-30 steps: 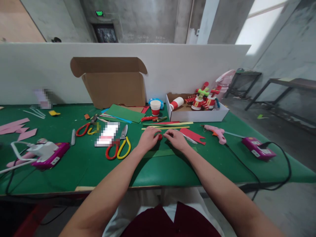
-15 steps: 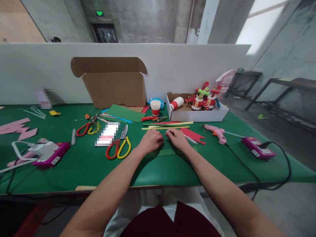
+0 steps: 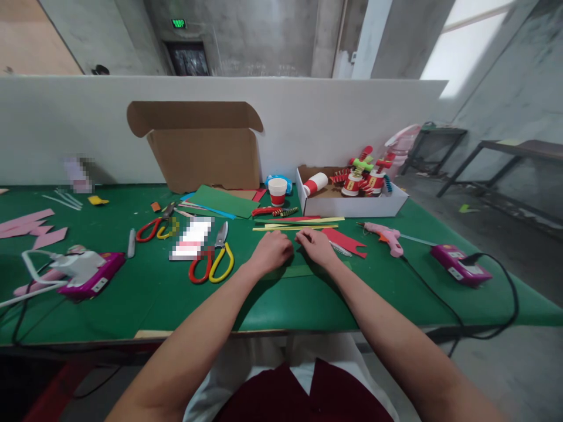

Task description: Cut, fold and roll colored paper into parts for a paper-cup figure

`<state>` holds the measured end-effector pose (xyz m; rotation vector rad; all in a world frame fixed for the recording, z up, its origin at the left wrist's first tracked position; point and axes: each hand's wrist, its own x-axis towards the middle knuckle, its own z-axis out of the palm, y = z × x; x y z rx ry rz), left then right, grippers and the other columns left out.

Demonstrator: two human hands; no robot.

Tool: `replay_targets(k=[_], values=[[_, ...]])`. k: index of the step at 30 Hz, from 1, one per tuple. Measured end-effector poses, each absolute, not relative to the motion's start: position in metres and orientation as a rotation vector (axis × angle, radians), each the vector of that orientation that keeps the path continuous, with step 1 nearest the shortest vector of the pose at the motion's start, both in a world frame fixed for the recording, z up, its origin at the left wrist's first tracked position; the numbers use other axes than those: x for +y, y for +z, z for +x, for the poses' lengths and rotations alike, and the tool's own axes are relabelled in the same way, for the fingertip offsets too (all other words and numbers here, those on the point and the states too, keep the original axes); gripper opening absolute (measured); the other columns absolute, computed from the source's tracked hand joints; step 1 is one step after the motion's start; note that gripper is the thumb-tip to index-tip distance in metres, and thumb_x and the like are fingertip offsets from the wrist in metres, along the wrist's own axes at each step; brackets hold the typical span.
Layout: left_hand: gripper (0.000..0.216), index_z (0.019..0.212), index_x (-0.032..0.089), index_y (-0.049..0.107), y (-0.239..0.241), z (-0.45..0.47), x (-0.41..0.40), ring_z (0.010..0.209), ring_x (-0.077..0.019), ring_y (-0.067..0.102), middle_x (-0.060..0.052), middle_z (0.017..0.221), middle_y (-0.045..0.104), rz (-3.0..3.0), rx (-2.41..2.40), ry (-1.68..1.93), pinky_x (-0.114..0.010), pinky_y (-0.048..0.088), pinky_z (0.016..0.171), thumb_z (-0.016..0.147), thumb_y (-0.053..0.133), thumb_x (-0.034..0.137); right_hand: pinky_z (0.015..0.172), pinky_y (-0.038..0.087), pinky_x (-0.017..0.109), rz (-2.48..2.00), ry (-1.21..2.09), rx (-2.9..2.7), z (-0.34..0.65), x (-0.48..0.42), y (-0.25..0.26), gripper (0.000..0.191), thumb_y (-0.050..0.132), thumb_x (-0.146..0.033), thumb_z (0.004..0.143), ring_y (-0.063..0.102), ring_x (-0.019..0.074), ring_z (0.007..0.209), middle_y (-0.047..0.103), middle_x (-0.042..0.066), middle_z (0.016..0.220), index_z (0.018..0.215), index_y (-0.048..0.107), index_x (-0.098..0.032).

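Observation:
My left hand [image 3: 272, 252] and my right hand [image 3: 315, 246] rest close together on the green table [image 3: 176, 299], knuckles up and fingers curled inward. Their fingertips almost meet, and whatever they pinch is hidden under the fingers. Both hands lie on a dark green paper strip [image 3: 295, 271]. A red paper cut-out [image 3: 346, 242] lies just right of my right hand. Thin yellow and red paper strips [image 3: 303, 223] lie just beyond the fingertips. Red-and-yellow scissors [image 3: 212, 264] lie to the left of my left hand.
An open cardboard box [image 3: 202, 152] and a white box of paper-cup crafts [image 3: 352, 205] stand at the back. A paper cup [image 3: 277, 191] stands between them. A pink glue gun [image 3: 385, 235] and two magenta power units [image 3: 460, 264] [image 3: 90, 275] trail cables. Second scissors [image 3: 152, 230] lie left.
My hands have closed in on each other. The small red piece seen between them a second ago is now covered by my fingers.

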<state>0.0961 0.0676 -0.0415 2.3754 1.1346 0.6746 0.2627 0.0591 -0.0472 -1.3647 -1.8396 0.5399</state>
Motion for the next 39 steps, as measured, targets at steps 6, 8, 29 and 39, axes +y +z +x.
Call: replay_targets(k=[6,8,29,39], values=[[0.024,0.079,0.014,0.071,-0.048,0.084,0.083,0.059,-0.0126,0.056,-0.005,0.072,0.07,1.766,1.133,0.865,-0.025,0.042,0.057,0.075,0.061,0.036,0.063,0.041,0.025,-1.27,0.561,-1.784,0.261,0.057,-0.046,0.022,0.046,-0.027,0.087,0.055,0.014,0.065,0.064,0.0,0.069,0.073,0.061,-0.019],[0.031,0.08,0.012,0.07,-0.049,0.082,0.084,0.054,-0.0105,0.053,-0.006,0.071,0.07,1.602,1.095,0.898,-0.024,0.041,0.053,0.071,0.065,0.041,0.065,0.044,0.025,-1.197,0.567,-1.766,0.26,0.056,-0.045,0.023,0.045,-0.029,0.088,0.057,0.0144,0.068,0.065,0.001,0.073,0.076,0.062,-0.019],[0.029,0.071,0.011,0.071,-0.044,0.088,0.076,0.058,-0.01,0.056,-0.003,0.063,0.065,1.079,0.869,0.833,-0.023,0.042,0.056,0.058,0.083,0.034,0.069,0.048,0.029,-1.061,0.457,-1.757,0.253,0.05,-0.042,0.012,0.064,-0.026,0.079,0.063,0.017,0.071,0.07,0.003,0.074,0.071,0.069,-0.02],[0.027,0.077,0.009,0.071,-0.043,0.087,0.077,0.058,-0.0085,0.056,-0.004,0.066,0.065,1.049,0.861,0.828,-0.022,0.043,0.055,0.064,0.082,0.03,0.069,0.046,0.028,-1.2,0.45,-1.73,0.256,0.053,-0.042,0.015,0.055,-0.027,0.082,0.06,0.0174,0.072,0.069,0.004,0.078,0.075,0.065,-0.019]])
